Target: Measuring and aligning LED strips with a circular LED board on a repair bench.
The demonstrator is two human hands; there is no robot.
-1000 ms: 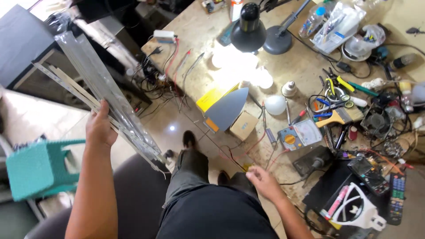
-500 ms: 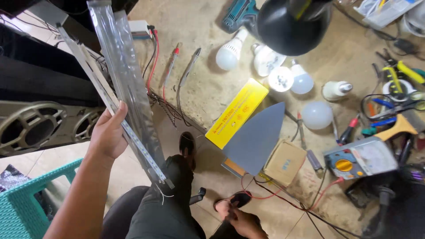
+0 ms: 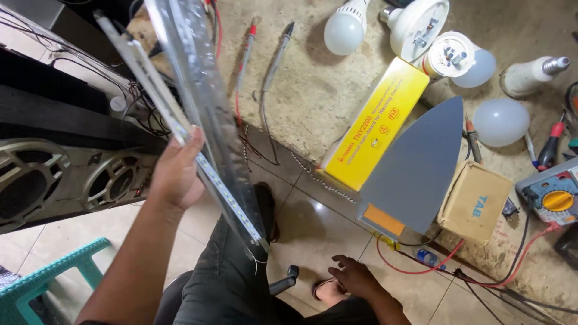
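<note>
Overhead, the left hand [image 3: 177,174] clenches long light strips [image 3: 198,114]; the right hand [image 3: 355,277] hangs released near the floor [image 3: 313,222], below the yellow box [image 3: 373,129] on the worktop [image 3: 301,90].

Left arm bare, extended up from the lower left of the frame, forearm angled toward the centre. Left hand [image 3: 176,176] raised, back of the hand to the camera, fingers curled round a grip, thumb tip showing at its upper right edge.

Right hand [image 3: 355,278] low, near the bottom edge, palm down, fingers spread loosely and slightly bent; it appears to grasp nothing, though its underside is hidden. Right forearm runs off the lower right.
</note>
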